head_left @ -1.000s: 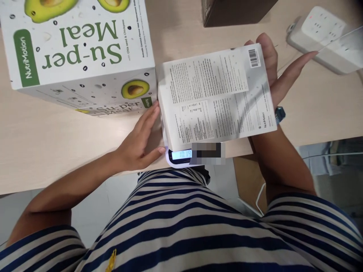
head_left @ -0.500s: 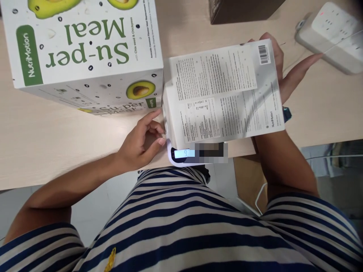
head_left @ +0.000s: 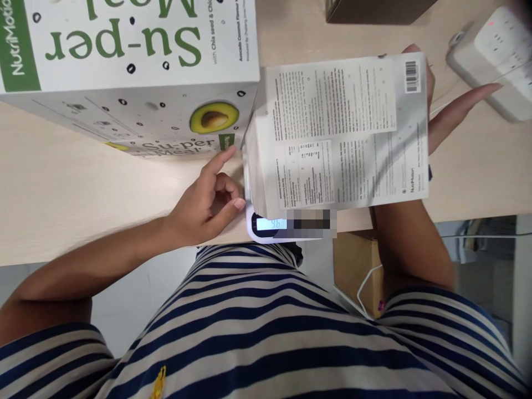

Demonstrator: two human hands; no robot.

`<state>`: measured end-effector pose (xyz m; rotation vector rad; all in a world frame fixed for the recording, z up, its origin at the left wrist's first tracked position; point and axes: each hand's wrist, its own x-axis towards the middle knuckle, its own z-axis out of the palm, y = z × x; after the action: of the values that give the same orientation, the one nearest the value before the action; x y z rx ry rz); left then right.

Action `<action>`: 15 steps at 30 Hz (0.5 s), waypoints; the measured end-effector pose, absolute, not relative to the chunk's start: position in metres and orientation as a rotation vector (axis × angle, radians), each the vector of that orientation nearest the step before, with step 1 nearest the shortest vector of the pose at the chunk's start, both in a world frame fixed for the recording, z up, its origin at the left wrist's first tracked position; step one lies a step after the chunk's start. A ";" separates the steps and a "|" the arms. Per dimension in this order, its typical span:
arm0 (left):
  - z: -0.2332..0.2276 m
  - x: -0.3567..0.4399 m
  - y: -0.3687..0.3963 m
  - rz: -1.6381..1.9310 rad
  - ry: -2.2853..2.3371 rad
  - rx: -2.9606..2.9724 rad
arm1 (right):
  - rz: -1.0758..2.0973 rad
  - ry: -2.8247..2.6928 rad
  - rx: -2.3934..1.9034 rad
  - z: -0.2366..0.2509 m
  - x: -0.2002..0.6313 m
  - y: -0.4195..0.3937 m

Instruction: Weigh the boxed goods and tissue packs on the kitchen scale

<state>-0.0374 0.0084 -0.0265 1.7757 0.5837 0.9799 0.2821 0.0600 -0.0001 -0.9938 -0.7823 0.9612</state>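
A silver-white printed pouch (head_left: 357,122) with a barcode rests over a white kitchen scale (head_left: 250,221), hiding its platform. The scale's lit display shows digits starting 9.6; a pixelated patch covers the rest. My left hand (head_left: 203,202) is beside the scale's left edge, index finger stretched out, other fingers curled and thumb tip at the edge. Nothing shows in its grasp. At the pouch's right side is my right hand (head_left: 453,113), thumb stretched away from it and the fingers partly hidden behind. A large white Su-per Meal box (head_left: 137,69) stands left of the pouch.
A white power strip (head_left: 494,66) with a lit red light lies at the right. The corner of a dark box (head_left: 374,11) shows at the back. Below the table edge, a brown cardboard box (head_left: 353,266) stands near my right arm.
The view has shifted closer, so the Su-per Meal box looks larger. The display shows more digits. The pouch stays over the scale, and both hands keep nearly the same pose.
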 end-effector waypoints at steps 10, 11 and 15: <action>-0.029 -0.037 0.008 0.978 0.614 1.726 | 0.990 -0.870 -0.979 -0.016 0.306 0.071; -0.028 -0.037 0.008 0.976 0.614 1.733 | 0.999 -0.868 -0.974 -0.018 0.308 0.073; -0.026 -0.038 0.008 0.953 0.610 1.784 | 1.054 -0.768 -0.909 -0.021 0.316 0.079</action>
<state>-0.0381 0.0080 -0.0257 1.7840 0.6096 0.9531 0.3160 0.0790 -0.0214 -0.9093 -0.7680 1.0544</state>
